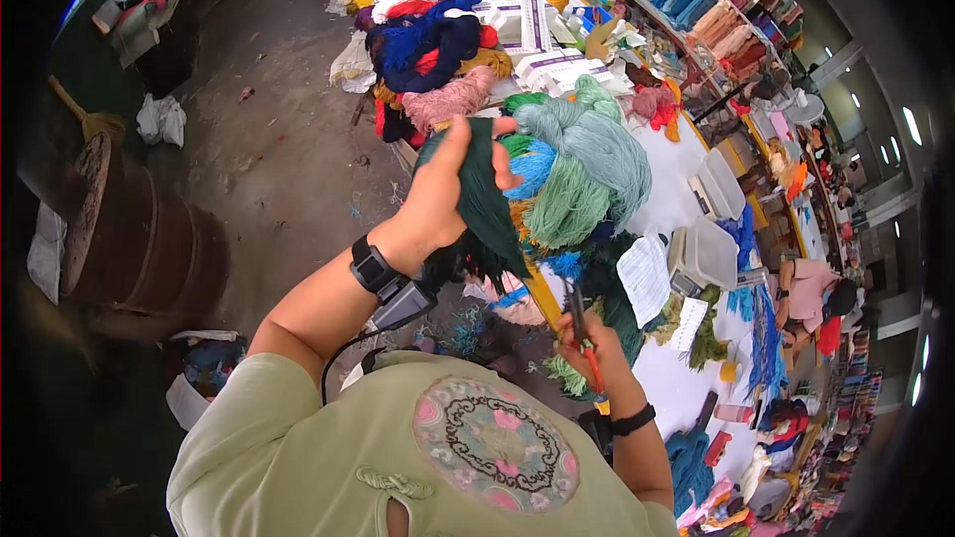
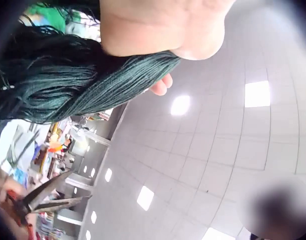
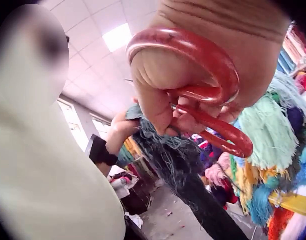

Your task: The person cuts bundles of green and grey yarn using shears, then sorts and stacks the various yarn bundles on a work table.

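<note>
My left hand (image 1: 435,201) is raised over the table's near edge and grips a hank of dark green yarn (image 1: 484,201), whose loose strands hang down below the fist. In the left wrist view the hank (image 2: 88,85) runs out from under the palm, its strands twisted together. Lower and to the right, my right hand (image 1: 609,366) holds scissors (image 1: 589,350) with red handles. Their blades (image 2: 50,192) stand apart in the left wrist view, away from the yarn. A red handle loop (image 3: 213,55) passes round the thumb in the right wrist view.
Light green and grey-blue yarn hanks (image 1: 597,164) are heaped just beyond the left hand. Navy and pink yarn (image 1: 428,50) piles up at the table's far end. Plastic boxes (image 1: 704,254) and a paper sheet (image 1: 644,280) lie to the right. A rusty drum (image 1: 149,239) stands at left.
</note>
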`<state>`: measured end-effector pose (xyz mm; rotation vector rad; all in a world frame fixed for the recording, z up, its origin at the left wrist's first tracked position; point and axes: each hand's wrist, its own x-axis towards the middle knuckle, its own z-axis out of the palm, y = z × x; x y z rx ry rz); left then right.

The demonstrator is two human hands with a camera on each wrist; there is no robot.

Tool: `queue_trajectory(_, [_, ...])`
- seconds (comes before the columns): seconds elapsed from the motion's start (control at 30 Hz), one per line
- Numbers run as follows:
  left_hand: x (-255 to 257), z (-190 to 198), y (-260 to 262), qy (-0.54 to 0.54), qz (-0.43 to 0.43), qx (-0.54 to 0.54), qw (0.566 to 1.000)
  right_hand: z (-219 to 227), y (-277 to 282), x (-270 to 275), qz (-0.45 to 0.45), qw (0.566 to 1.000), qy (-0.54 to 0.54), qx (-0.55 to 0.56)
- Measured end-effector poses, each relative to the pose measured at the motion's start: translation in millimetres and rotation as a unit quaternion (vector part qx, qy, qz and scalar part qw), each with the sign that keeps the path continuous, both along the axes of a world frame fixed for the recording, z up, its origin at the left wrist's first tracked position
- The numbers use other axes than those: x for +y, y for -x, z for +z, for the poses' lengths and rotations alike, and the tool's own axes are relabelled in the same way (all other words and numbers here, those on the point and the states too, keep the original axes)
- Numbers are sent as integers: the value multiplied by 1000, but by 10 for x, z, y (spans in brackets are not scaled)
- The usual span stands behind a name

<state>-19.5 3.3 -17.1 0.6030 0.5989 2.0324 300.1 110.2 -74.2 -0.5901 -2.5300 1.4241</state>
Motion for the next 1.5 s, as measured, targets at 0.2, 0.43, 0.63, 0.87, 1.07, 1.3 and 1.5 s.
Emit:
queue_trajectory(0.2, [72, 304, -38, -15, 116, 117, 986, -160, -199, 336, -22, 976, -155, -151])
queue_trajectory(0.43, [128, 291, -321, -96, 69, 653, 748, 401, 583, 68, -90, 947, 69, 300])
queue_trajectory(0.63, [148, 391, -386, -13, 185, 802, 567, 446, 1019, -294, -112, 930, 214, 277])
queue_trajectory(0.87, [-186, -195, 317, 27, 175, 796, 579, 846, 547, -74, -171, 927, 120, 312])
queue_trajectory(1.07, [-553, -197, 576, 66, 92, 307, 945, 479, -73, 221, -234, 911, 144, 309])
queue_trajectory(1.3, [-172, 150, -69, -48, -39, -114, 992, 346, 239, 131, -105, 973, 1, 204])
queue_trajectory(1.5, [-64, 125, -366, 5, -79, -211, 974, 787, 709, -360, -1, 983, 162, 83])
